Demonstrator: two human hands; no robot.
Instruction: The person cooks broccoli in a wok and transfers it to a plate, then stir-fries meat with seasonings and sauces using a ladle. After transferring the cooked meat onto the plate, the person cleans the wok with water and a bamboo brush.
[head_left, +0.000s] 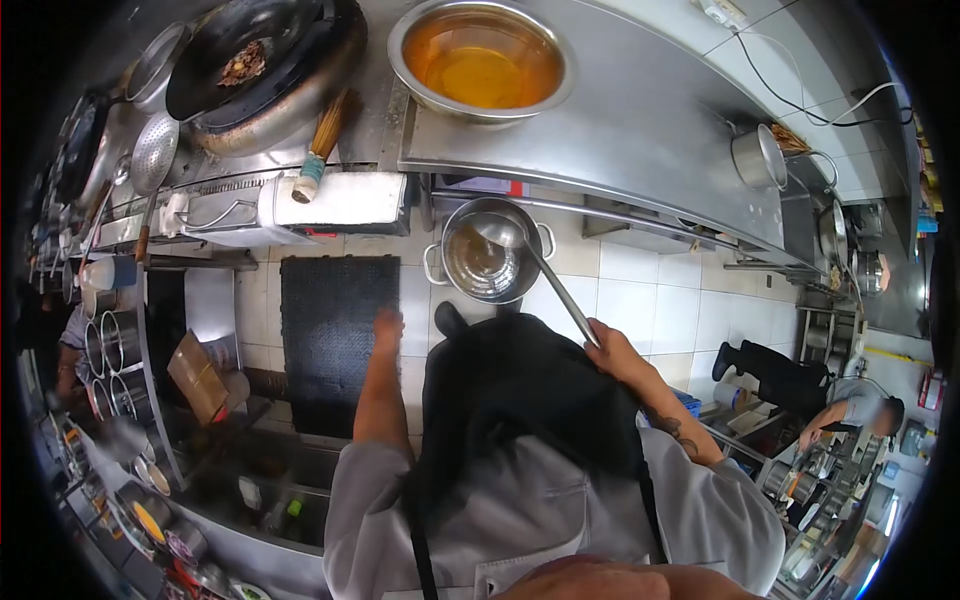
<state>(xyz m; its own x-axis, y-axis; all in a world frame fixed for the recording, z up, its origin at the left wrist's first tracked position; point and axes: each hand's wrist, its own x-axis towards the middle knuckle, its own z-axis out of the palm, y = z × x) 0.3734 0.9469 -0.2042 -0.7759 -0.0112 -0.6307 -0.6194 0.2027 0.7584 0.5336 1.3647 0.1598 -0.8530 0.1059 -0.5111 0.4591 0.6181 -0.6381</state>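
Black apron [530,400] nearest — right hand [615,352] gripping ladle [565,293] by handle, its bowl inside pot [518,282], beside worktop [620,130]'s front edge. Left hand [388,328] empty, loosely curled — basin [480,113] near worktop's left end.

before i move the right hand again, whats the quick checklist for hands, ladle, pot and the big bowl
1. Right hand with a firm grip on the ladle: ok by its look, fingers closed around the handle.
2. Ladle head within the rim of the pot: ok.
3. Left hand on the pot: not ok, it is apart from it, above the black mat.
4. Pot standing on something steady: cannot tell, its base is hidden.
5. Metal bowl of amber liquid upright on the counter: ok.
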